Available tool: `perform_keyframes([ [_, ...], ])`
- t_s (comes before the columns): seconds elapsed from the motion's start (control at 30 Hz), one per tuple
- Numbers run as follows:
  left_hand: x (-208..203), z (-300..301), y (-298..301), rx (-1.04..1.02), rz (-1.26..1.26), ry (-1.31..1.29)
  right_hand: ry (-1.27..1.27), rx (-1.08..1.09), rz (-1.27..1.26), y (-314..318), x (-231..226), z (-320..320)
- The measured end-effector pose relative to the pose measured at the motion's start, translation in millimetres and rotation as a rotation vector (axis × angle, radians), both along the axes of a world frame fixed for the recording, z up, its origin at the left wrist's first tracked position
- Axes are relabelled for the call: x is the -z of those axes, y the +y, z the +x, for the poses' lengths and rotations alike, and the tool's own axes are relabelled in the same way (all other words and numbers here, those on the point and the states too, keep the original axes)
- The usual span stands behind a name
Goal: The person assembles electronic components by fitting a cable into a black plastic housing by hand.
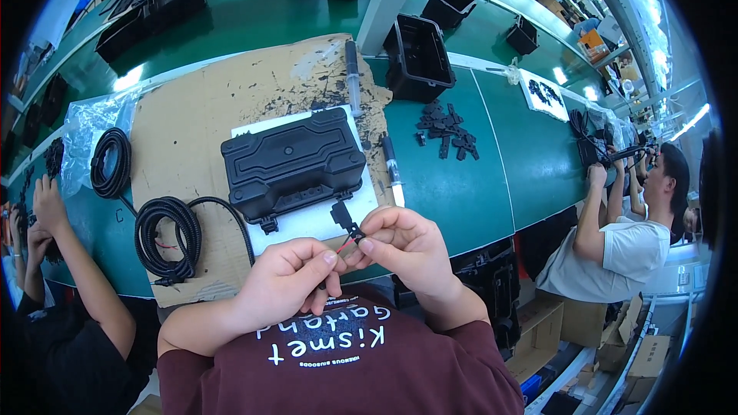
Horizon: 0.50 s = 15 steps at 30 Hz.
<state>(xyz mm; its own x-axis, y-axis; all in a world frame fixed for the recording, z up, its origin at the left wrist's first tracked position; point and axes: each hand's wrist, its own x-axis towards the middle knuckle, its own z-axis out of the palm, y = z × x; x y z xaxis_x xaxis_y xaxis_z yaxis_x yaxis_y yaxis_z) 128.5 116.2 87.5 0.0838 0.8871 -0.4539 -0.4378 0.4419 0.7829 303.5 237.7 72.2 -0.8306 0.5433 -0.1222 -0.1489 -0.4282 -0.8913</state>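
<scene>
Close to my body, my left hand point(296, 273) pinches the end of a cable, where a thin red wire point(346, 245) shows between my hands. My right hand point(407, 250) grips a small black plastic part point(344, 217) between thumb and fingers; it juts up past the fingertips, and the wire reaches it. Just beyond my hands lies a closed black hard case point(296, 161) on a white sheet point(288, 237). A coil of black corrugated cable point(167, 238) sits left of the case, with one length running toward my left hand. My fingers partly hide where wire and part meet.
Cardboard point(181, 134) covers the green bench under the case. Two tube-like pens or syringes point(392, 161) lie to its right. Beyond are a pile of small black pieces point(447, 131) and an open black box point(419, 58). Another cable coil point(111, 163) lies left. Co-workers sit at both sides.
</scene>
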Motion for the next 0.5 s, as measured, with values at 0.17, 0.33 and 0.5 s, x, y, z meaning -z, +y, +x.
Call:
perform_keyframes([
  [0.17, -3.7, 1.5, 1.0, 0.044, -0.006, 0.047, -0.033, 0.0, -0.01, -0.6, 3.1, -1.4],
  [0.33, -2.3, -0.4, 2.2, 0.036, -0.037, 0.04, -0.005, 0.005, -0.019, -1.3, 1.8, -2.8],
  [0.5, 3.7, -2.5, 1.8, 0.01, -0.038, -0.016, 0.018, 0.02, 0.022, -1.9, 0.8, -3.2],
])
